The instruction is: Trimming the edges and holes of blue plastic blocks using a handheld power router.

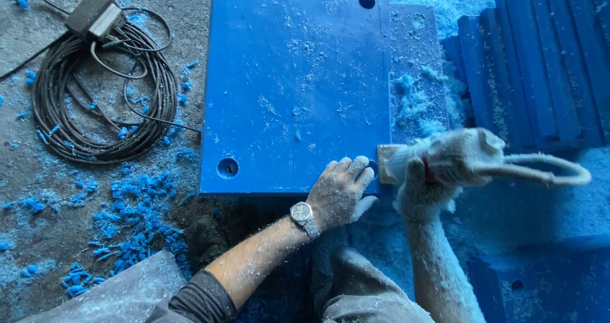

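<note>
Kneeling over the work, the person keeps both hands at the near right corner of a thick blue plastic slab (295, 85), which serves as landmark for all positions below.

Left hand (340, 193): laid flat on the slab's near right corner, fingers spread and unclenched, gripping nothing; a wristwatch (304, 215) sits on the wrist, dusted white.

Right hand (419, 186): closed around a dust-caked power tool (454, 158), held just off the slab's right edge, its metal base (387, 164) touching that edge. A pale cord loop (546, 167) trails right of the tool. Whether the tool is running cannot be told.

Beyond the slab's right edge: a second, dust-covered panel (416, 69) partly under it, heaped with shavings; further right, a stack of blue ribbed pieces (540, 56).

Left of the slab: blue chips (133, 215) scattered on the floor near the near left corner; further off, a coiled dark cable (105, 94) with a small box (95, 15) at its far end.

Slab has holes near its corners (227, 167).

Risk assessment (judgement): the bare left fingers lie very close to the tool's working end; a slip or kickback along the edge could catch them. Heavy dust on the grip may loosen the right hand's hold. Loose chips under the knees could shift.
</note>
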